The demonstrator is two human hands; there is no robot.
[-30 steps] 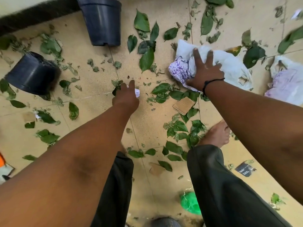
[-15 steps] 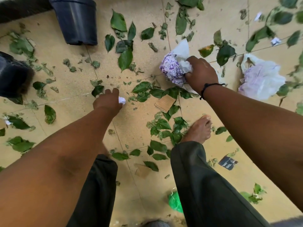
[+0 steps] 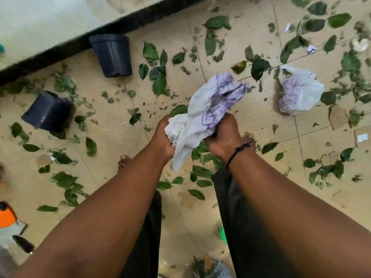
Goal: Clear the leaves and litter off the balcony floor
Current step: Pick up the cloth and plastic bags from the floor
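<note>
Little of the clearing looks done: from nine o'clock, past two dark plastic pots (image 3: 48, 110) lying tipped near the wall, green leaves (image 3: 159, 84) litter the tan balcony floor (image 3: 261, 121) all the way across. At centre the left hand (image 3: 163, 135) and right hand (image 3: 224, 135) both clutch one crumpled white-and-purple plastic bag (image 3: 206, 109), lifted clear of the tiles. At two o'clock a second bag (image 3: 299, 91), cardboard scraps (image 3: 338, 117) and paper bits remain to gather.

Fingers (image 3: 213, 135) hidden behind bag (image 3: 208, 109); orange object (image 3: 7, 216) cut off, perhaps tool.
</note>
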